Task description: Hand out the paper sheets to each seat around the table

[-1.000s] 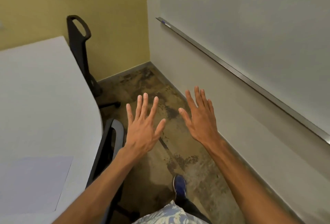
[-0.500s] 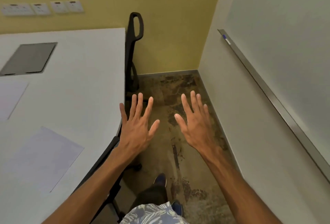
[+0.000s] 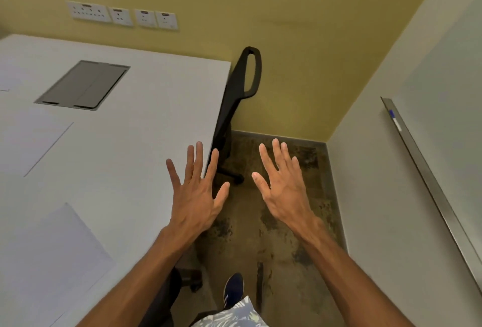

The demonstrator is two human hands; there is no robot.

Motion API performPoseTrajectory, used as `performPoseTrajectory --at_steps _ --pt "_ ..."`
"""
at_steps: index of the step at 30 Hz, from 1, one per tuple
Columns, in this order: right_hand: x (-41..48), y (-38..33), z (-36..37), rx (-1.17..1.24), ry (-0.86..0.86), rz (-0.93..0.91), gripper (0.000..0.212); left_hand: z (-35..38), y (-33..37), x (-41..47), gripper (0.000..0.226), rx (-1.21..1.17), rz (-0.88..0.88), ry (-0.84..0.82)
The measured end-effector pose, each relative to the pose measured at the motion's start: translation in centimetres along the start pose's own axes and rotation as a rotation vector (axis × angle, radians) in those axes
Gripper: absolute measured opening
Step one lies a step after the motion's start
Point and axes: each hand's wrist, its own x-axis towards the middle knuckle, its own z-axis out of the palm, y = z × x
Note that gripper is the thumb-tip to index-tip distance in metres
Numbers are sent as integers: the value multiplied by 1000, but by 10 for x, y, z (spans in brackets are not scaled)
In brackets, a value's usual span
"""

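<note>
The white table (image 3: 146, 144) fills the left of the view. A white paper sheet (image 3: 54, 253) lies on it near the front edge, and a second sheet (image 3: 28, 141) lies farther back at the left. A corner of a third sheet (image 3: 6, 80) shows at the far left edge. My left hand (image 3: 197, 196) is held out flat with fingers spread, over the table's right edge, holding nothing. My right hand (image 3: 284, 188) is spread the same way above the floor, also empty.
A black chair (image 3: 240, 91) is pushed against the table's far right corner. Another chair (image 3: 172, 287) sits under the table near my left forearm. A grey cable hatch (image 3: 83, 85) is set in the tabletop. A whiteboard tray (image 3: 427, 185) runs along the right wall.
My view has swung left, bringing more of the table, the hatch and the wall sockets into sight. Both hands stay spread and empty; the left one now reaches over the table edge.
</note>
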Motion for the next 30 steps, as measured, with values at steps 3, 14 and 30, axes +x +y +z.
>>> performPoseTrajectory --at_steps 3,14,30 --pt "49 -8 0 -6 -21 -55 66 -3 -12 33 81 0 -66 -11" --pt "194 -47 21 -25 -117 -329 69 4 -64 104 84 3 -307 27" --pt "399 -69 72 63 -226 -751 69 30 -99 223 82 120 -725 73"
